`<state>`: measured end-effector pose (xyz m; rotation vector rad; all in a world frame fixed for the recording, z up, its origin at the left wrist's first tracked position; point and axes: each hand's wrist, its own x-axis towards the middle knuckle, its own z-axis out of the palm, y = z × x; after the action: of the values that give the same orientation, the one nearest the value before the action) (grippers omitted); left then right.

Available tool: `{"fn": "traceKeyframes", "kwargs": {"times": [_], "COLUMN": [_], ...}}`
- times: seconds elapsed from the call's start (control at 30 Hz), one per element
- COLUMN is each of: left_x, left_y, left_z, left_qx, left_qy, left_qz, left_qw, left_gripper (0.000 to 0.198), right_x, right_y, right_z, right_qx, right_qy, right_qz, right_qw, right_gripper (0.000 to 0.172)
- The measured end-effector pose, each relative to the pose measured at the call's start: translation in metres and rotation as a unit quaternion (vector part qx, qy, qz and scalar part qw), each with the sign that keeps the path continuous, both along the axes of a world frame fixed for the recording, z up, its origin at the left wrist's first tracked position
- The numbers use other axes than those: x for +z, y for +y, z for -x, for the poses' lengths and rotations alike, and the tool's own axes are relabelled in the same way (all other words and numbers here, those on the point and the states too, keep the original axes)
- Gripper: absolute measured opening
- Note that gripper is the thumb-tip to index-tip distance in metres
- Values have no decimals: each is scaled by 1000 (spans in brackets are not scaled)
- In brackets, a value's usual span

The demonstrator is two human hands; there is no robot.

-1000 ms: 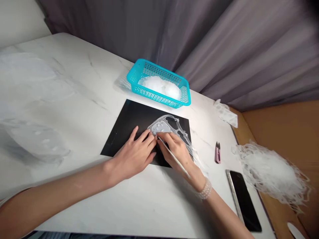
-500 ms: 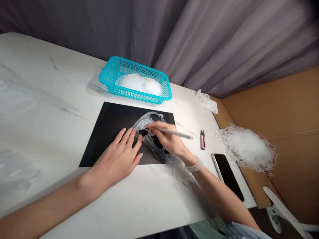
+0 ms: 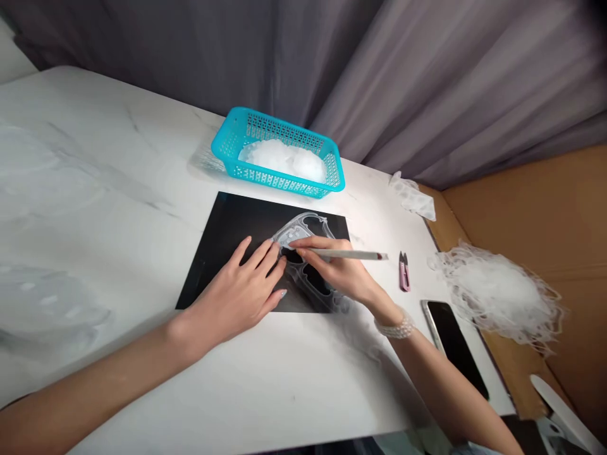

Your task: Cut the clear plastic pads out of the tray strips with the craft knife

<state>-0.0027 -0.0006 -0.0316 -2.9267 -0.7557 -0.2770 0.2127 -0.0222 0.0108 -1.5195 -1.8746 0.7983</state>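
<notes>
At the far left of the frame, pale blurred patches lie on the white bench (image 3: 118, 189); what they are cannot be made out. Left of centre, the left hand (image 3: 237, 294) rests flat and open on the black sheet (image 3: 227, 240), fingers spread, gripping nothing, fingertips touching the clear lace-like piece (image 3: 303, 230). That piece lies mid-frame on the sheet, its lower part hidden under the right hand (image 3: 339, 272), whose grip is closed around a thin white tool (image 3: 351, 254) held level, tip on the piece. Above, a turquoise basket (image 3: 227, 142) holds white material. Rightward lie pink snips (image 3: 403, 273), a phone (image 3: 453, 344), and a tangled white heap (image 3: 497, 294) on cardboard.
</notes>
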Motion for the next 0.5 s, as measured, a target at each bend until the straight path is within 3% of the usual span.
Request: {"fn": "traceKeyframes", "kwargs": {"times": [0.2, 0.33, 0.5], "left_x": [-4, -6, 13], "left_y": [8, 7, 5], "left_z": [10, 13, 17], "left_qx": [-14, -21, -44], "left_qy": [2, 12, -21], "left_qz": [31, 28, 45], "left_qw": [999, 999, 998], "left_gripper": [55, 56, 49], "right_x": [-10, -18, -15], "right_y": [-12, -10, -17], "right_z": [11, 14, 11], "right_qx": [72, 96, 127], "right_qy": [-140, -216, -153], "right_qz": [-99, -124, -95], "right_qw": [983, 964, 976], "right_gripper": [27, 32, 33]}}
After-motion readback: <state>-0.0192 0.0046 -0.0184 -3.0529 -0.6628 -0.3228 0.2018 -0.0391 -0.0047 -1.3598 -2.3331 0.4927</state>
